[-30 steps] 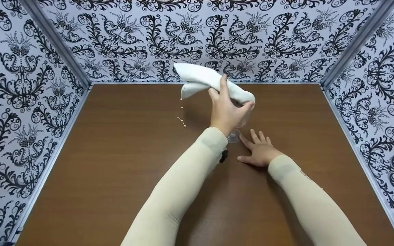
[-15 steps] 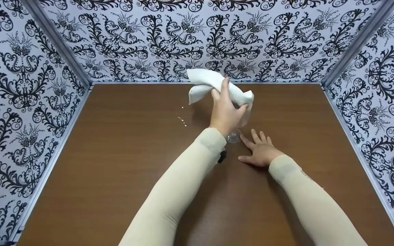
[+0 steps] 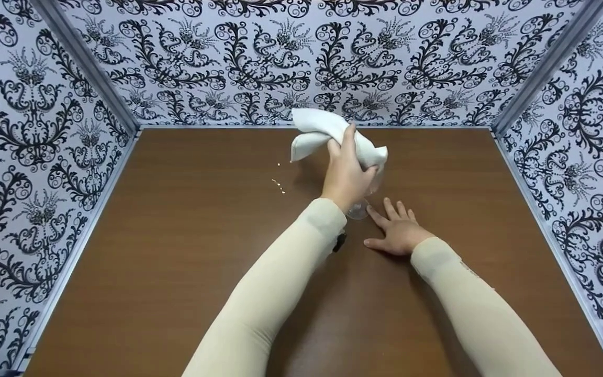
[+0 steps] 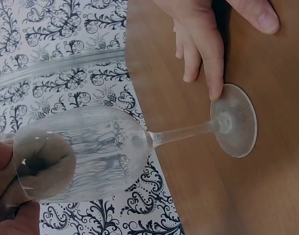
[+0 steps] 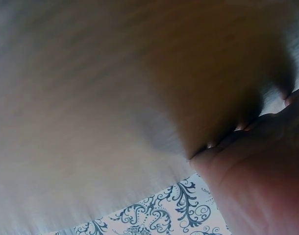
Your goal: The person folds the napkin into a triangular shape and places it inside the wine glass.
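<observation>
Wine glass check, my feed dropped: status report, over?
Left hand grips cloth stuffed into wine glass. Right hand flat, fingertip on its foot. Nothing blocking.

A clear stemmed wine glass [image 4: 98,152] stands upright on its round foot on the brown wooden table [image 3: 176,251]; a white folded cloth napkin [image 3: 327,133] is stuffed into its bowl, the ends sticking up and out.
</observation>
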A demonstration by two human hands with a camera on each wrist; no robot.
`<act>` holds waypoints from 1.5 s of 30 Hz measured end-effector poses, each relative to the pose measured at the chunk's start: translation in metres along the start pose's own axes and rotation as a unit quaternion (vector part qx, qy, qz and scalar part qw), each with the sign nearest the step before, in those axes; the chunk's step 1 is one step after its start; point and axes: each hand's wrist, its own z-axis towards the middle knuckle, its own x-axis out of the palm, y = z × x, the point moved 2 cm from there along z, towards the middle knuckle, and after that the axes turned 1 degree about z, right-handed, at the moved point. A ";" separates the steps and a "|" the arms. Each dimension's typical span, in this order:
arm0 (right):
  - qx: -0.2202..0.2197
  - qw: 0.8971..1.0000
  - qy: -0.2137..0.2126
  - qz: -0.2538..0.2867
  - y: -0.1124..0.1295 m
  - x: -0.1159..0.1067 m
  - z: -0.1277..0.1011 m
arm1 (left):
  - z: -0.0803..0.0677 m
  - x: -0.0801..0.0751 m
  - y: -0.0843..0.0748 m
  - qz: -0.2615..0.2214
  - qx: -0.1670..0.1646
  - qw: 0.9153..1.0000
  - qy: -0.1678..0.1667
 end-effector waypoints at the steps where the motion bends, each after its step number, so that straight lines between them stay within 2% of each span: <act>1: 0.000 1.000 -0.001 0.000 0.000 0.000 0.000 | 0.000 0.000 0.000 0.001 0.002 1.000 0.000; 8: 0.000 1.000 0.001 0.001 0.001 -0.001 -0.001 | -0.001 -0.002 0.004 0.011 0.024 1.000 0.013; 13: 0.000 1.000 0.000 0.004 0.000 0.000 -0.001 | 0.000 -0.004 0.006 0.018 0.041 0.999 -0.009; 21: 0.001 1.000 -0.005 0.002 0.000 0.001 0.000 | 0.002 -0.005 0.005 0.023 0.032 0.999 -0.014; 29: 0.012 1.000 0.015 0.004 -0.003 0.001 0.002 | 0.002 -0.003 0.005 0.036 0.034 0.999 -0.017; 45: 0.004 1.000 0.003 0.000 -0.002 0.002 0.001 | 0.003 -0.001 0.003 0.047 0.019 0.999 -0.002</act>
